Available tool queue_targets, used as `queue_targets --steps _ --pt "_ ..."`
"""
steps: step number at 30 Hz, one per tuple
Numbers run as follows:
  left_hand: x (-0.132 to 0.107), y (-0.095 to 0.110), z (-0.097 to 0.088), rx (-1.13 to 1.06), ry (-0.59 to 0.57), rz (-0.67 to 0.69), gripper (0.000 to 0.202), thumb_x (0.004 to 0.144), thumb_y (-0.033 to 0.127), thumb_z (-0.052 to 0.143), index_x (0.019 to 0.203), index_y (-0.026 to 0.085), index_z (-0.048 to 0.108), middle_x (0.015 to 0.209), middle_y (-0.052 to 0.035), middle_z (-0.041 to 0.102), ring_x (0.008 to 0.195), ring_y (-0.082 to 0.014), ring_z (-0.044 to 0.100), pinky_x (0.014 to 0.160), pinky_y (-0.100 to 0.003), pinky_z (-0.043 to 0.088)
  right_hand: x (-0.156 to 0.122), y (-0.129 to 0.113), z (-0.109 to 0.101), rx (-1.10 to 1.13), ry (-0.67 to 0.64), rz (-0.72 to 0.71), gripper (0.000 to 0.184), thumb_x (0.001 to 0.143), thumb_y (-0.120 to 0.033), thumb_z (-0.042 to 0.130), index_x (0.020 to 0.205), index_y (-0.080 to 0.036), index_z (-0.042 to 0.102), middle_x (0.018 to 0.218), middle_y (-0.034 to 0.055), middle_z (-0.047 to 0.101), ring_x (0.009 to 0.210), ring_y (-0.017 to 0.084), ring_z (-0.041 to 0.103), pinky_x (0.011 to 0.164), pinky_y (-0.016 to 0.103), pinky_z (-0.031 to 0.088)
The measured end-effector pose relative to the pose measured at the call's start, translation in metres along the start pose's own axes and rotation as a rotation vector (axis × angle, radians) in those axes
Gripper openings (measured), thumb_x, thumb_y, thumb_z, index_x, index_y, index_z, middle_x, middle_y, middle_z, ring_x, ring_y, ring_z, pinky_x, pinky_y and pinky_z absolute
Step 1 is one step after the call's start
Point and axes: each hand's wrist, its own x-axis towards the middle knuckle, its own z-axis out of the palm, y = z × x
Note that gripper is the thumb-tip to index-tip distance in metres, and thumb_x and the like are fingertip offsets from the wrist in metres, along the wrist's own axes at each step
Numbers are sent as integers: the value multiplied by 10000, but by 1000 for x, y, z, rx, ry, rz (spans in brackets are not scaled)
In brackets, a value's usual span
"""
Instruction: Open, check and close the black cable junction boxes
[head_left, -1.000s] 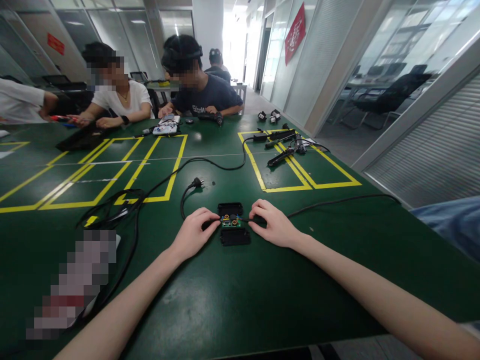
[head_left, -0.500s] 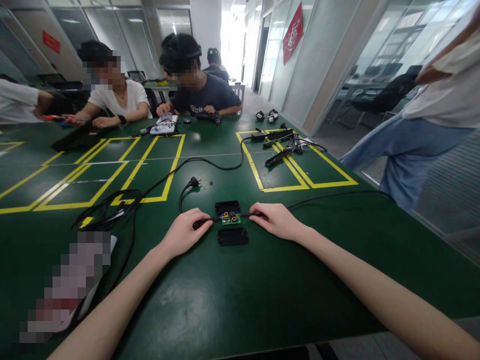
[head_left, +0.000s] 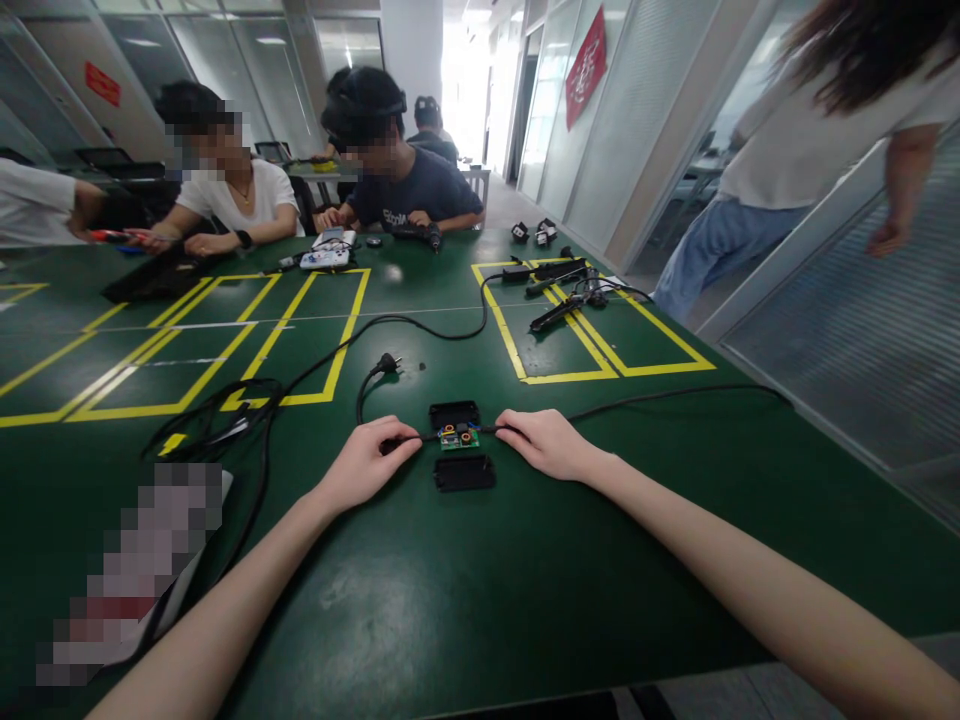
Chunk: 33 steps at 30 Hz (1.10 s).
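Observation:
A small green circuit board (head_left: 459, 438) lies on the green table (head_left: 465, 590) between two black case halves, one behind it (head_left: 454, 413) and one in front (head_left: 464, 472). Black cables run out of the board to both sides. My left hand (head_left: 367, 463) is closed on the left cable (head_left: 364, 388), which curls back to a plug (head_left: 389, 364). My right hand (head_left: 546, 441) is closed on the right cable (head_left: 675, 396), which runs off to the table's right edge.
Yellow tape boxes mark the table. A bundle of black cables (head_left: 217, 425) lies at the left. Black tools and adapters (head_left: 562, 290) sit in the right box. Two people (head_left: 397, 180) sit at the far side. A person in a white top (head_left: 787, 170) walks past on the right.
My hands have slid apart along the cables, away from the board. The person on the right has walked farther along the corridor.

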Motion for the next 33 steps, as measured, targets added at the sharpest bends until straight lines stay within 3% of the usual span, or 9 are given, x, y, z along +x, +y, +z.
queue_targets --steps 20,33 --pt "-8 11 -2 -69 -91 11 216 872 301 602 723 174 695 684 -3 631 634 -135 567 573 -226 414 -10 -12 -6 154 -22 -168 189 1019 -302 492 903 -203 602 620 -34 585 505 125 514 575 243 344" --pt "-11 11 6 46 -81 61 211 890 304 633 734 184 710 697 -7 658 622 -133 588 567 -230 419 -9 -11 -4 66 -16 -168 165 963 -275 547 829 -204 612 622 -20 632 516 127 544 566 242 340"
